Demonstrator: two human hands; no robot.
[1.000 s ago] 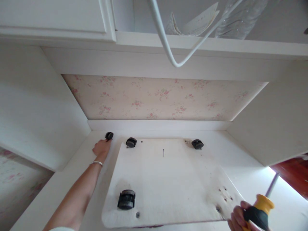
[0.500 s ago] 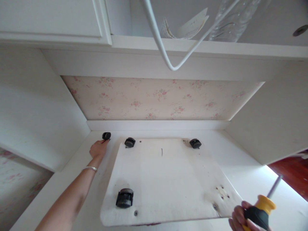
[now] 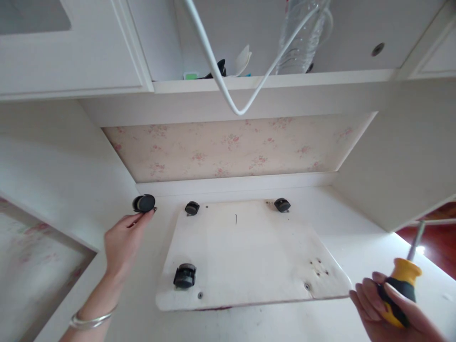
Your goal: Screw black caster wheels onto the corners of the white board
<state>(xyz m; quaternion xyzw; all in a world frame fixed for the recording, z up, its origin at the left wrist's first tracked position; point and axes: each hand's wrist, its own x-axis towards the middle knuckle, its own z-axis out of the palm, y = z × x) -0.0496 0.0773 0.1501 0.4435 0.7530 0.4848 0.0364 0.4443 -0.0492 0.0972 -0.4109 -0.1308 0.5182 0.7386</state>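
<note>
Between the fingertips of my left hand is a black caster wheel, raised at the left of the white board. My right hand is wrapped round the yellow and black handle of a screwdriver, its metal shaft pointing up and away. The white board lies flat between my hands. Three black casters stand on it: one at the back left, one at the back right and one at the front left. Its front right corner shows a group of screw holes.
The board rests on a white desk top with white side panels. Overhead, a white cable hangs down in front of an open shelf with a clear plastic bottle. Floral wallpaper covers the back wall.
My left hand, holding the caster, has come nearer to me and grown larger in view. The screwdriver in my right hand has shifted slightly right and up. The camera view has shifted.
</note>
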